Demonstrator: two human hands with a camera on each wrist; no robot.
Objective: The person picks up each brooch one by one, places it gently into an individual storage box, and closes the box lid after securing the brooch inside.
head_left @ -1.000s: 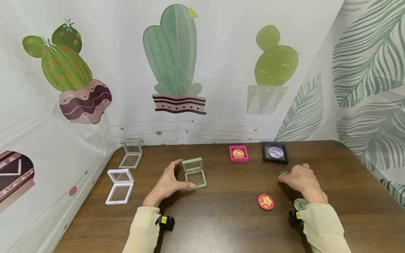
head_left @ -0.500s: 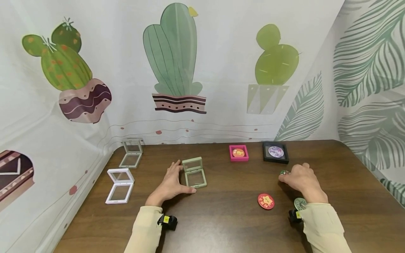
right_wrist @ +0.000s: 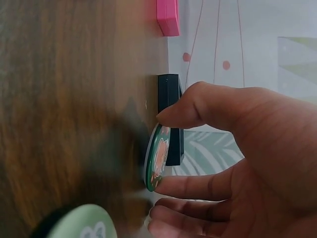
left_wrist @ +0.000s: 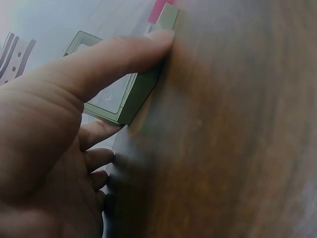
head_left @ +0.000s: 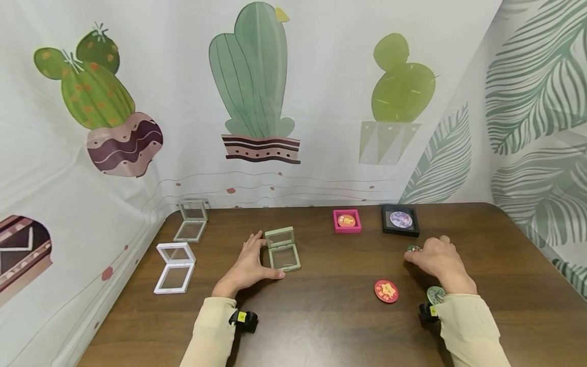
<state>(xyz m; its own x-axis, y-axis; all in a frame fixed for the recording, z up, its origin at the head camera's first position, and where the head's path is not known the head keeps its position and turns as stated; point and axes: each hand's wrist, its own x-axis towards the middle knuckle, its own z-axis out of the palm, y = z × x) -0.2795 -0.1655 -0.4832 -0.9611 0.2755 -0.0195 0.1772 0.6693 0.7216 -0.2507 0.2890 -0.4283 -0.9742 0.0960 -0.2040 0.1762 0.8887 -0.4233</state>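
Note:
A small green hinged display case (head_left: 284, 257) stands with its lid up, a clear film window in each half. My left hand (head_left: 243, 265) is beside it, fingers spread; in the left wrist view the thumb (left_wrist: 129, 59) lies against the front edge and the index finger touches a lower corner. With thumb and index finger, my right hand (head_left: 437, 257) pinches a round button badge (right_wrist: 159, 156) by its rim, green-edged with an orange-pink picture. The other right fingers hang loosely curled. A pale green badge (head_left: 434, 295) lies under the right wrist, partly hidden. Left of it lies a red star badge (head_left: 386, 291).
At the left stand a white hinged case (head_left: 176, 267) and a grey one (head_left: 191, 221), both with lids up. Toward the back edge lie a pink case (head_left: 347, 221) holding an orange badge and a black case (head_left: 400, 220) holding a purple badge. A printed cloth hangs behind.
My left thumb has slid off the top of the green case to its front edge, and the left hand shifted slightly toward me. The right hand stays still with the badge.

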